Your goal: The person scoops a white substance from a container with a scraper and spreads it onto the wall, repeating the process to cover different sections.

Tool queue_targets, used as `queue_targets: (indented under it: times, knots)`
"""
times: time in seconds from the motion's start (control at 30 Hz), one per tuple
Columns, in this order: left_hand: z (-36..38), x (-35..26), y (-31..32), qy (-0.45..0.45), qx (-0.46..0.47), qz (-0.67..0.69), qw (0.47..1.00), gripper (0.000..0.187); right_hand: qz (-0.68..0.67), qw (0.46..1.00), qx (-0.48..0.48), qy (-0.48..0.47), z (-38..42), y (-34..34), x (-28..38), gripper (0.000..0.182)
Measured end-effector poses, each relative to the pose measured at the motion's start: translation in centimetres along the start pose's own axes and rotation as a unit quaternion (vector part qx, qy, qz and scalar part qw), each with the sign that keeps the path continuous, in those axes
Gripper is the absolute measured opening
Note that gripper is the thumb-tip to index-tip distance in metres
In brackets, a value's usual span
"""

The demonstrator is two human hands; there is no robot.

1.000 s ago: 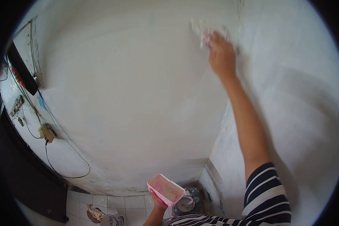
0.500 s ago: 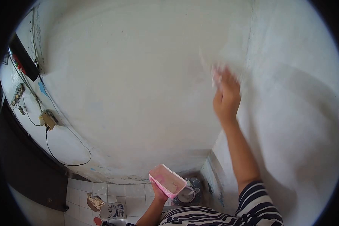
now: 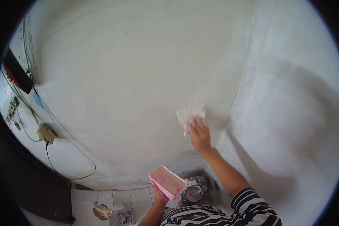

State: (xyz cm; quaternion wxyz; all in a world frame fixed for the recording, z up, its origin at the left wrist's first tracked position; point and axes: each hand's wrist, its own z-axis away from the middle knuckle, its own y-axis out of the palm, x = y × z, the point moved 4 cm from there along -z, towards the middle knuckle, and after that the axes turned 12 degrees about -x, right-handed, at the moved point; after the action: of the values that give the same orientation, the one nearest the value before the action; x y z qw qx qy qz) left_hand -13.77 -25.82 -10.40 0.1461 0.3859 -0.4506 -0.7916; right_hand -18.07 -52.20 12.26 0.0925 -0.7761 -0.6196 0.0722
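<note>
My right hand (image 3: 199, 133) is closed on a pale flat piece (image 3: 184, 115) and presses it against the off-white wall (image 3: 139, 75), a little left of the corner. Motion blur hides whether this piece is a cloth or a spreader. Low in front of my body, my left hand (image 3: 160, 194) grips a rectangular pink plastic tub (image 3: 162, 187) from its left side and below. The tub is tilted so that its inside shows, with pinkish and whitish smears on the bottom and walls.
Behind the tub stands a grey round-topped container (image 3: 194, 193) near the corner. A printed bag (image 3: 122, 217) and a crumpled brown wrapper (image 3: 103, 210) are on the tiled floor (image 3: 139, 194). Cables run along the left wall to a junction box (image 3: 46, 133), above a dark door (image 3: 30, 180).
My right hand has moved down and left along the wall with the pale piece. The left hand still holds the tub in nearly the same place. The view has shifted slightly.
</note>
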Motion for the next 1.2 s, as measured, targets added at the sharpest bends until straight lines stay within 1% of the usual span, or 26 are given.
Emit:
queue_targets:
  times: [0.03, 0.07, 0.13, 0.17, 0.2, 0.27, 0.33, 0.37, 0.43, 0.47, 0.53, 0.57, 0.67, 0.73, 0.77, 0.8, 0.83, 0.9, 0.97, 1.0, 1.03, 1.07, 1.1, 1.17, 1.2]
  knots:
    - [0.5, -0.2, 1.1, -0.01, -0.01, 0.005, 1.0, 0.083, -0.005, 0.999, 0.03, 0.012, 1.0, -1.0, 0.1, 0.029]
    - [0.6, -0.5, 1.1, -0.019, -0.003, 0.001, 1.0, 0.083, 0.007, 0.999, 0.027, 0.016, 0.9, -2.0, -0.1, 0.029]
    - [0.6, -1.6, 1.8, -0.038, -0.002, 0.008, 0.999, 0.079, -0.042, 0.999, 0.012, 0.003, -1.5, -5.2, 0.6, 0.023]
    - [0.6, -2.3, 2.7, -0.044, 0.007, 0.008, 0.999, 0.079, -0.063, 0.997, -0.044, -0.006, -5.8, -7.0, 0.5, 0.023]
    - [0.9, -3.0, 4.1, -0.053, 0.011, 0.016, 0.998, 0.08, -0.054, 0.996, -0.065, -0.019, -11.4, -8.3, -0.1, 0.027]
    - [0.8, -3.7, 5.0, -0.069, 0.019, 0.022, 0.997, 0.08, -0.04, 0.987, -0.153, 0.0, -21.2, -10.0, -2.4, 0.033]
    - [0.5, -4.2, 5.1, -0.101, 0.02, 0.034, 0.994, 0.079, 0.017, 0.975, -0.22, -0.01, -30.9, -10.8, -4.3, 0.037]
    - [0.6, -4.7, 5.3, -0.105, 0.022, 0.033, 0.994, 0.079, 0.029, 0.964, -0.262, -0.031, -34.9, -10.8, -5.1, 0.037]
    - [0.6, -5.2, 5.7, -0.114, 0.019, 0.036, 0.993, 0.072, 0.057, 0.953, -0.293, -0.057, -39.6, -9.4, -7.9, 0.037]
    - [0.3, -5.1, 5.4, -0.117, 0.022, 0.033, 0.992, 0.072, 0.062, 0.952, -0.295, -0.057, -39.1, -9.0, -8.0, 0.037]
    - [-0.3, -5.0, 4.2, -0.099, 0.011, 0.023, 0.995, 0.072, 0.141, 0.971, -0.191, -0.036, -37.1, -6.3, -8.9, 0.039]
    - [-0.5, -5.2, 4.1, -0.105, 0.014, 0.02, 0.994, 0.072, 0.153, 0.972, -0.174, -0.028, -34.6, -5.3, -8.5, 0.04]
    - [-0.9, -5.0, 4.0, -0.13, 0.032, 0.027, 0.991, 0.074, 0.175, 0.98, -0.096, -0.006, -22.0, -1.7, -6.2, 0.043]
    - [-1.1, -4.7, 3.4, -0.153, 0.062, 0.019, 0.986, 0.076, 0.13, 0.99, -0.037, 0.04, -13.0, -1.1, -2.2, 0.049]
    - [-1.3, -4.7, 3.1, -0.154, 0.06, 0.015, 0.986, 0.076, 0.119, 0.991, -0.025, 0.064, -9.2, -1.2, -0.7, 0.049]
    - [-1.6, -4.6, 2.9, -0.153, 0.06, 0.001, 0.986, 0.078, 0.106, 0.991, -0.014, 0.086, -6.9, -1.1, 0.3, 0.05]
    - [-1.9, -4.5, 2.7, -0.152, 0.059, -0.013, 0.987, 0.08, 0.105, 0.99, -0.016, 0.089, -6.3, -1.7, 0.6, 0.05]
    - [-2.1, -4.5, 2.2, -0.152, 0.049, -0.016, 0.987, 0.08, 0.007, 0.971, -0.062, 0.232, -6.4, -4.4, -0.1, 0.046]
    - [-2.3, -4.6, 1.8, -0.152, 0.044, -0.022, 0.987, 0.08, 0.045, 0.954, -0.137, 0.262, -12.0, -7.3, -2.5, 0.043]
    - [-2.3, -4.6, 1.6, -0.166, 0.047, -0.017, 0.985, 0.08, 0.069, 0.954, -0.165, 0.241, -16.4, -8.7, -3.4, 0.038]
    - [-2.3, -4.6, 1.4, -0.181, 0.05, -0.012, 0.982, 0.08, 0.062, 0.956, -0.223, 0.183, -21.0, -9.6, -4.0, 0.035]
    - [-2.3, -4.6, 1.2, -0.181, 0.049, -0.014, 0.982, 0.08, 0.086, 0.954, -0.26, 0.125, -24.5, -10.0, -5.2, 0.032]
    - [-2.2, -4.6, 1.1, -0.182, 0.057, -0.013, 0.982, 0.08, 0.071, 0.951, -0.263, 0.148, -27.8, -10.5, -5.9, 0.033]
    - [-2.2, -4.8, 1.0, -0.18, 0.062, -0.014, 0.982, 0.08, 0.063, 0.963, -0.261, -0.009, -32.2, -9.7, -7.1, 0.037]
    - [-2.1, -4.9, 1.0, -0.166, 0.063, -0.024, 0.984, 0.08, 0.063, 0.963, -0.262, -0.006, -31.7, -9.3, -7.1, 0.037]
